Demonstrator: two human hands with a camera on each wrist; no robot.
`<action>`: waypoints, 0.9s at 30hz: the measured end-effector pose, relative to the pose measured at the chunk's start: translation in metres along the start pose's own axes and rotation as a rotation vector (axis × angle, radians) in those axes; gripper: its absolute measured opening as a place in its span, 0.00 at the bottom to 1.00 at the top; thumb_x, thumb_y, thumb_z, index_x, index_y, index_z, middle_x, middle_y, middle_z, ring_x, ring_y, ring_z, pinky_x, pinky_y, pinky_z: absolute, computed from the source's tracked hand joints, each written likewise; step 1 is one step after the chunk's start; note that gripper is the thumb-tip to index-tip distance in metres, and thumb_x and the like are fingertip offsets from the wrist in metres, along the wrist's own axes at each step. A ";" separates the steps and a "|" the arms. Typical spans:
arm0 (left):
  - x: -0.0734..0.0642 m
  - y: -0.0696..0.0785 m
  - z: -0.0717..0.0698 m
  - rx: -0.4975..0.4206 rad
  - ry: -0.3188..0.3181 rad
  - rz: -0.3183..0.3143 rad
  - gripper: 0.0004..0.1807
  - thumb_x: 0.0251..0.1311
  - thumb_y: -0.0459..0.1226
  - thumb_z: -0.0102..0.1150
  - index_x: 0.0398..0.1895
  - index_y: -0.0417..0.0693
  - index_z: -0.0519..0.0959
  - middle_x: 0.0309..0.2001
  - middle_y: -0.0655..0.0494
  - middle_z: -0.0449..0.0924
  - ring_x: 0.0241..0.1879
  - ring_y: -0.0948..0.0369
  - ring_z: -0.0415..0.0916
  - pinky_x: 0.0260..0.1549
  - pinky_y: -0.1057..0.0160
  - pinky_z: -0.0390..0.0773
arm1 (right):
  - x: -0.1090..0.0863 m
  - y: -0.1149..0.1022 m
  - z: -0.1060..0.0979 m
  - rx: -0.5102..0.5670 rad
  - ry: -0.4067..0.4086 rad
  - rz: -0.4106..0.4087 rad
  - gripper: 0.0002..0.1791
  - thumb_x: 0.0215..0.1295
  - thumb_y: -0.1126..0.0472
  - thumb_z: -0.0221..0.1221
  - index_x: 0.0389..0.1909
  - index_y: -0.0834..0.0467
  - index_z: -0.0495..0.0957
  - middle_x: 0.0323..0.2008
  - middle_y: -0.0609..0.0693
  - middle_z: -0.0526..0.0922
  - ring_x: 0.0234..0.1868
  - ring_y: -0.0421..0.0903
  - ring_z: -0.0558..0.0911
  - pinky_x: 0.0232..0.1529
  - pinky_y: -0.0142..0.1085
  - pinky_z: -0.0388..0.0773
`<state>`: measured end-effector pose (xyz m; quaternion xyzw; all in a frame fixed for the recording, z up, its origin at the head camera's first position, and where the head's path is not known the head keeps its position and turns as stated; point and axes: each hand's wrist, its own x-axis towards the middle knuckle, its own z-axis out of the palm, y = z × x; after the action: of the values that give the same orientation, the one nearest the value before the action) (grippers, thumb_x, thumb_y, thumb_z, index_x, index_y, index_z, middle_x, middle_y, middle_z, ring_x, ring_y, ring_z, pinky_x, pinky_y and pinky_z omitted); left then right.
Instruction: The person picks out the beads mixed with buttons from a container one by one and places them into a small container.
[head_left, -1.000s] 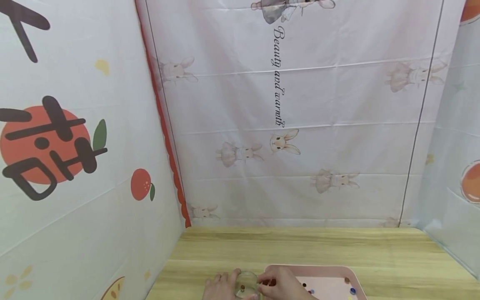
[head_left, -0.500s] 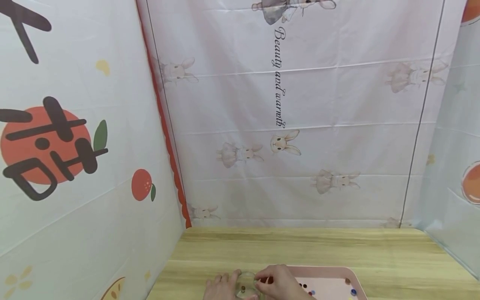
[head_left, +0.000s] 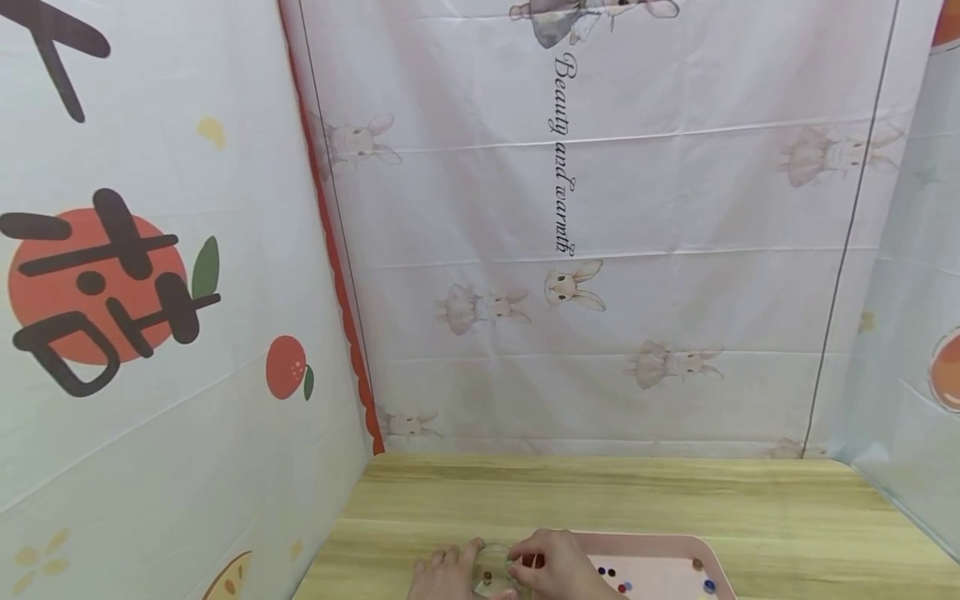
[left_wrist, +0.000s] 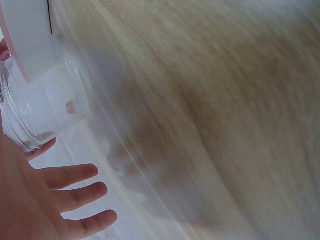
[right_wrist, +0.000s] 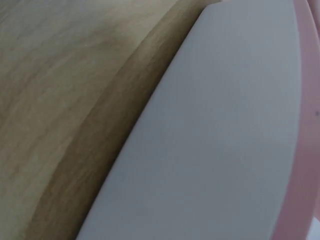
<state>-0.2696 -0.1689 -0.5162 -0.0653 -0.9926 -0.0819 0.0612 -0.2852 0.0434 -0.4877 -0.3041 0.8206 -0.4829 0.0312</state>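
Jar: From my remote seat I see a clear jar (head_left: 492, 557) low in the head view, between a person's two hands and left of the tray; I cannot tell whether it rests on the table or is held off it.
Inside the glass: A single brown bead (head_left: 487, 577) shows through.
Left hand: The left hand (head_left: 444, 575) grips the jar from its left side, one finger at the far rim, the thumb at the near side; in my left wrist view, three other fingers spread wide, off the glass.
Right hand: The right hand (head_left: 561, 568) holds thumb and fingertips narrowly together at the jar's right rim; I cannot tell whether they pinch anything.
Tray: A pink-rimmed tray (head_left: 645, 543), partly behind the right hand, carries a red bead (head_left: 622, 588) near two dark ones, with a rust bead (head_left: 697, 564) and a blue bead (head_left: 709, 587) together on its right.
Table: Pale wood grain marks the table (head_left: 600, 492); my right wrist view shows it alongside the tray.
Backdrop: A rabbit-print sheet (head_left: 675, 208) hangs behind, lettered "Beauty and warmth," sideways to me.
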 end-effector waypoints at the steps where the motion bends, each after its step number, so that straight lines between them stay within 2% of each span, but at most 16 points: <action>1: 0.000 0.000 0.000 0.000 -0.002 0.001 0.57 0.40 0.86 0.35 0.61 0.58 0.75 0.40 0.52 0.82 0.40 0.48 0.78 0.39 0.41 0.72 | 0.000 0.001 0.000 -0.008 0.001 -0.003 0.10 0.63 0.58 0.66 0.42 0.60 0.87 0.29 0.40 0.82 0.28 0.33 0.78 0.28 0.29 0.75; 9: 0.003 0.001 0.002 0.001 -0.037 -0.003 0.57 0.40 0.86 0.35 0.62 0.58 0.75 0.42 0.51 0.82 0.41 0.48 0.78 0.40 0.38 0.71 | -0.002 0.005 -0.001 -0.012 0.003 -0.004 0.12 0.64 0.58 0.66 0.43 0.61 0.86 0.30 0.40 0.82 0.29 0.34 0.78 0.28 0.29 0.75; 17: -0.003 0.003 0.000 -0.023 0.012 0.005 0.55 0.40 0.85 0.40 0.61 0.57 0.75 0.39 0.52 0.81 0.39 0.49 0.78 0.39 0.42 0.73 | -0.007 0.003 -0.011 -0.017 0.045 0.009 0.13 0.64 0.56 0.66 0.45 0.59 0.86 0.30 0.40 0.81 0.29 0.33 0.77 0.29 0.30 0.76; 20: -0.005 0.004 -0.001 -0.017 0.028 0.008 0.57 0.39 0.86 0.38 0.61 0.57 0.75 0.39 0.53 0.81 0.40 0.49 0.78 0.40 0.42 0.73 | -0.009 0.004 -0.016 -0.050 0.064 -0.005 0.13 0.65 0.54 0.65 0.45 0.58 0.86 0.31 0.38 0.81 0.29 0.33 0.77 0.29 0.29 0.76; 27: -0.001 0.002 -0.003 -0.013 -0.006 0.009 0.55 0.41 0.84 0.40 0.60 0.57 0.75 0.37 0.53 0.80 0.38 0.50 0.78 0.38 0.42 0.73 | -0.016 0.004 -0.027 -0.094 0.075 -0.064 0.10 0.67 0.55 0.63 0.43 0.55 0.87 0.32 0.38 0.82 0.29 0.32 0.76 0.29 0.29 0.75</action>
<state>-0.2683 -0.1676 -0.5133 -0.0705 -0.9919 -0.0880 0.0580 -0.2838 0.0740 -0.4808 -0.3129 0.8328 -0.4556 -0.0293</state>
